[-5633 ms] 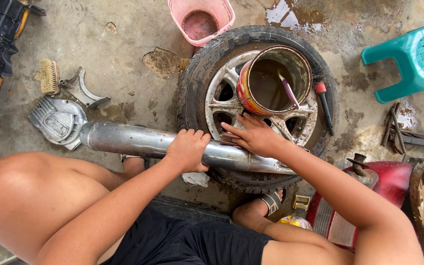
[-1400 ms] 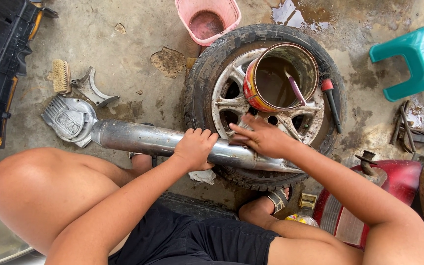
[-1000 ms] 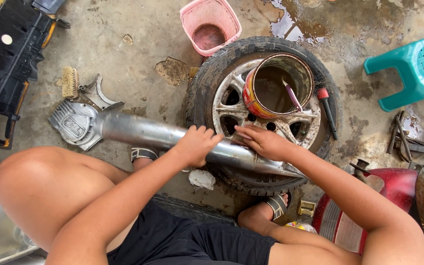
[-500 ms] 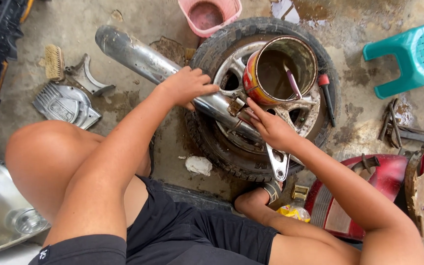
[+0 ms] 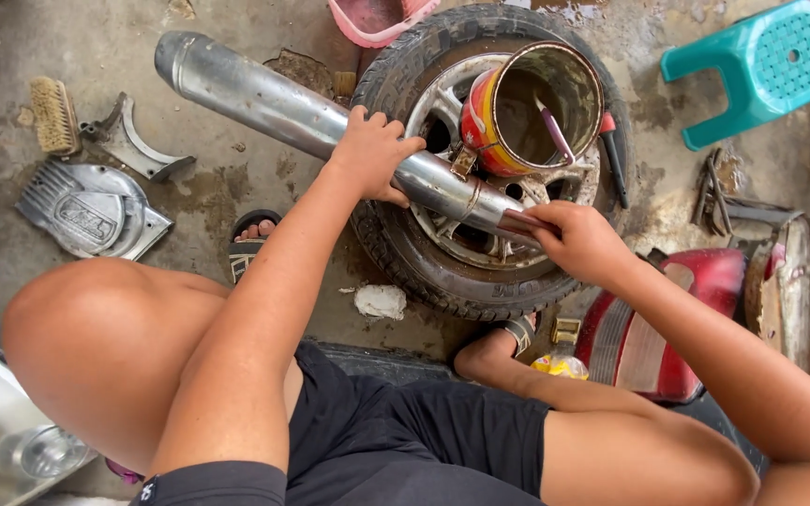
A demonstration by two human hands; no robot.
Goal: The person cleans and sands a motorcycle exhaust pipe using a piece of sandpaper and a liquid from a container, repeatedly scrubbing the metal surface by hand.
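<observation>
While we are crouching over the concrete floor [image 5: 77, 28], we are holding a long metal exhaust pipe [image 5: 264, 94] that is lying slantwise from the upper left of the frame down to the centre, its lower part resting across a wheel with its tyre [image 5: 405, 272] lying flat. Our left hand [image 5: 372, 155] is gripping the pipe at mid-length, fingers wrapped over the top of it and closed on the metal. Our right hand [image 5: 578, 242] is closing around the narrow end of the pipe at centre right, fingers curled about the tip.

Standing on the wheel's spokes, just above the pipe, a red and yellow tin can [image 5: 527, 108] is holding a brush handle. A pink plastic basin [image 5: 382, 17] is sitting at the top edge, a teal stool [image 5: 757, 66] at upper right, a scrubbing brush [image 5: 53, 114] and a grey engine cover [image 5: 91, 211] at left, and a red tail-light housing [image 5: 667, 328] at lower right.

To our judgement, handling the pipe well is calling for the left hand to be bearing the weight at the middle while the right is steering the thin end, keeping it clear of the can so that nothing is tipping over.
</observation>
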